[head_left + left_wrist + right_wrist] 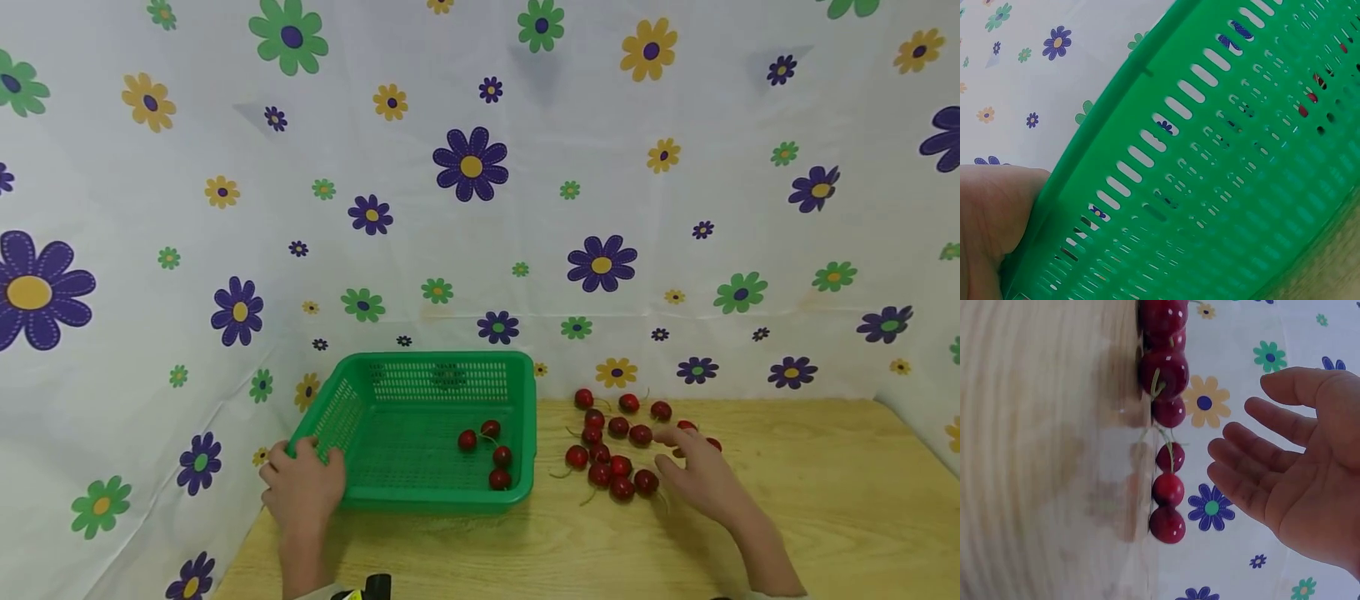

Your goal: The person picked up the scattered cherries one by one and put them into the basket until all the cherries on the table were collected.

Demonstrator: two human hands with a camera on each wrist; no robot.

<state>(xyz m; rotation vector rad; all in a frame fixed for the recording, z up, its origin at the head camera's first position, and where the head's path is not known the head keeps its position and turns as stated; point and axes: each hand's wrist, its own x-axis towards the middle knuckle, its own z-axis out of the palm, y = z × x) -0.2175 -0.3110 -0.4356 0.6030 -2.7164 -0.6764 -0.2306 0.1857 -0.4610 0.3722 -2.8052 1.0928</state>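
A green plastic basket (pixel 420 502) with slotted walls sits on the left of the table. My left hand (pixel 303 492) grips its rim at the near left corner; in the left wrist view only part of that hand (pixel 994 219) shows beside the slotted wall. Several dark red cherries lie in the basket's right half, one of them a cherry (pixel 467 440) with its stem showing. Right of the basket, a loose group of cherries (pixel 621 488) lies on the wood. My right hand (pixel 705 475) hovers at the group's right side, fingers apart and holding nothing, partly covering a few cherries.
The light wooden table (pixel 810 500) ends at the back against a white flower-print cloth (pixel 420 275). The cloth also hangs along the left and right sides. A small black object (pixel 378 586) shows by the left wrist.
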